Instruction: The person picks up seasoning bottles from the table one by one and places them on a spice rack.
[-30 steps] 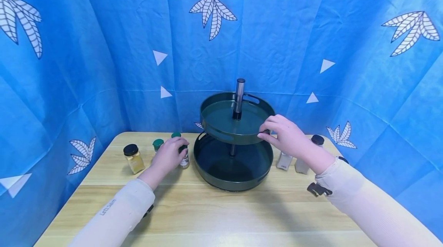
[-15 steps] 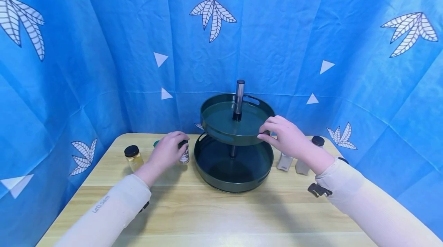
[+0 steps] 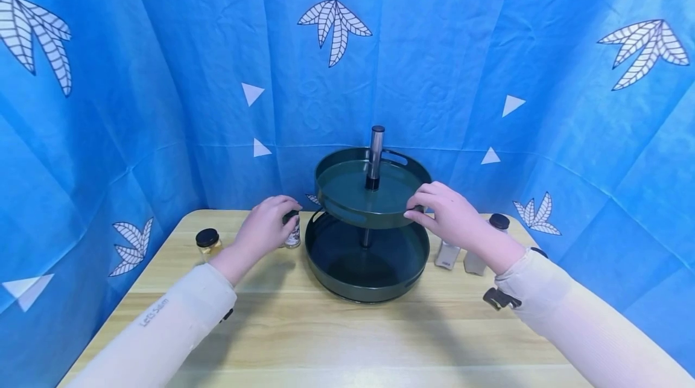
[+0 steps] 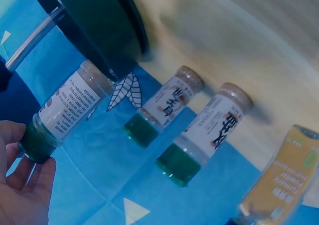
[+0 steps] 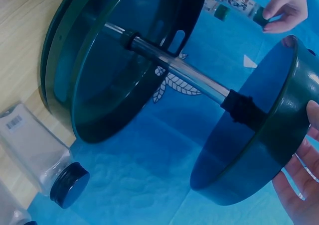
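My left hand (image 3: 265, 228) pinches the green cap of a spice jar (image 4: 70, 105) with a white printed label. The jar hangs just left of the dark green two-tier tray (image 3: 358, 292), its base near the lower tier in the head view. My right hand (image 3: 450, 213) grips the right rim of the upper tier (image 5: 264, 170), thumb on one side and fingers below. A steel post (image 5: 179, 73) joins the tiers. Two more green-capped jars, a smaller one (image 4: 167, 100) and a larger one (image 4: 212, 125), stand on the table, hidden behind my left hand in the head view.
A yellow-labelled jar (image 4: 284, 180) with a black lid stands at the left of the wooden table (image 3: 347, 346). Right of the tray are two clear black-lidded jars, one (image 5: 37, 145) partly behind my right hand in the head view. A blue patterned curtain (image 3: 450, 62) surrounds the table.
My left hand has lifted the spice jar up and slightly right, off the spot where it stood among the others. The right hand stays on the upper tier's rim.
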A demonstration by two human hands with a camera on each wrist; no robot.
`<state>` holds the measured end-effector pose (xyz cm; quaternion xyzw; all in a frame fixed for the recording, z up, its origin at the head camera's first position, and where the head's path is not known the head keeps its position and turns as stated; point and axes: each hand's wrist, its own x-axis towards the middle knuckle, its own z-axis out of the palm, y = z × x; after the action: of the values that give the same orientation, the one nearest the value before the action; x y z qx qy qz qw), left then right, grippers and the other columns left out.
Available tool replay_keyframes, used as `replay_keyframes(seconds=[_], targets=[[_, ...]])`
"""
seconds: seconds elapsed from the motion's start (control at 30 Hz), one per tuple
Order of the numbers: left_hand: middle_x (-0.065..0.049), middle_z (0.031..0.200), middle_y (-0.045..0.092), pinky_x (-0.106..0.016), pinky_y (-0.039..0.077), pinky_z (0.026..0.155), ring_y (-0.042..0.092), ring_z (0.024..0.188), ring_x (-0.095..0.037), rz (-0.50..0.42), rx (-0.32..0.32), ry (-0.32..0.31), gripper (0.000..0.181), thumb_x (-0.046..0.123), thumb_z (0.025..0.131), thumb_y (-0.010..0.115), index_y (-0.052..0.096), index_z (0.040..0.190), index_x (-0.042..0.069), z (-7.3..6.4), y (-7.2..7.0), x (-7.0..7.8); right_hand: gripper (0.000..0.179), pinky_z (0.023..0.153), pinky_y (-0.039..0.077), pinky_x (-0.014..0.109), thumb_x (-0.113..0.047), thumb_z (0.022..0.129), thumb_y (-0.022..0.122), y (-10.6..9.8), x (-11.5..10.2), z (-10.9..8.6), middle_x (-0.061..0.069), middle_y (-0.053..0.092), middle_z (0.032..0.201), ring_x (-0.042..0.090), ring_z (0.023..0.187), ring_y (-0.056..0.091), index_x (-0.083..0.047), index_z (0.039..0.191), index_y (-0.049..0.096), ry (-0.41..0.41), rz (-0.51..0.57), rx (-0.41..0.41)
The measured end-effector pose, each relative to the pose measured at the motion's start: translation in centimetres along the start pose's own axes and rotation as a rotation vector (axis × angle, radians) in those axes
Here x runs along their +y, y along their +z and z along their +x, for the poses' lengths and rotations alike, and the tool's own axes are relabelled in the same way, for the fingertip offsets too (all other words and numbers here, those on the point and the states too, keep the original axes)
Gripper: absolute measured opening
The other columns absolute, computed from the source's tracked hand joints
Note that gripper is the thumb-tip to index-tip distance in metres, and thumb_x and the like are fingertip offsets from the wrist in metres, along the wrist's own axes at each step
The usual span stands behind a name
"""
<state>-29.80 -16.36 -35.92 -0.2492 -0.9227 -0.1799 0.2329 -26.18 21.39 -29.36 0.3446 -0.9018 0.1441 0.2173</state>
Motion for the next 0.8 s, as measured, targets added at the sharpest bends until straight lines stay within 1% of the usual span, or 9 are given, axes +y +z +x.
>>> replay_keyframes(seconds=[0.23,0.43,0.67,0.8], targets=[[-0.009,0.117,0.069,-0.048,0.051,0.097,0.063,0.111,-0.031,0.016,-0.001,0.012,0.019,0.014,0.094,0.07,0.073,0.111,0.007,0.8,-1.3,0.8,0.015,0.075,0.053,0.034,-0.021,0.087,0.079,0.1,0.0,-0.1,-0.001,0.068,0.096,0.018,0.092,0.057,-0.014,0.099,0.074,0.002,0.003,-0.004],[-0.01,0.116,0.069,-0.047,0.052,0.096,0.063,0.11,-0.031,0.019,0.025,0.05,0.019,0.013,0.092,0.071,0.074,0.11,0.006,1.6,-1.9,1.1,0.015,0.075,0.054,0.035,-0.02,0.086,0.08,0.1,-0.1,-0.1,-0.001,0.068,0.096,0.019,0.092,0.057,-0.014,0.098,0.074,0.004,-0.003,0.003],[-0.01,0.115,0.069,-0.047,0.052,0.096,0.063,0.11,-0.03,0.036,0.033,0.062,0.02,0.014,0.093,0.07,0.074,0.111,0.006,2.2,-2.9,1.5,0.014,0.074,0.053,0.035,-0.019,0.086,0.08,0.2,-0.1,-0.1,-0.001,0.068,0.095,0.019,0.091,0.057,-0.014,0.098,0.074,-0.003,-0.001,0.006],[-0.01,0.116,0.069,-0.047,0.052,0.095,0.063,0.11,-0.03,0.043,0.05,0.074,0.02,0.014,0.094,0.07,0.074,0.111,0.006,2.8,-3.5,1.7,0.014,0.075,0.053,0.036,-0.019,0.086,0.08,0.1,0.0,-0.1,0.0,0.068,0.096,0.019,0.092,0.057,-0.013,0.098,0.074,-0.008,-0.002,0.012]])
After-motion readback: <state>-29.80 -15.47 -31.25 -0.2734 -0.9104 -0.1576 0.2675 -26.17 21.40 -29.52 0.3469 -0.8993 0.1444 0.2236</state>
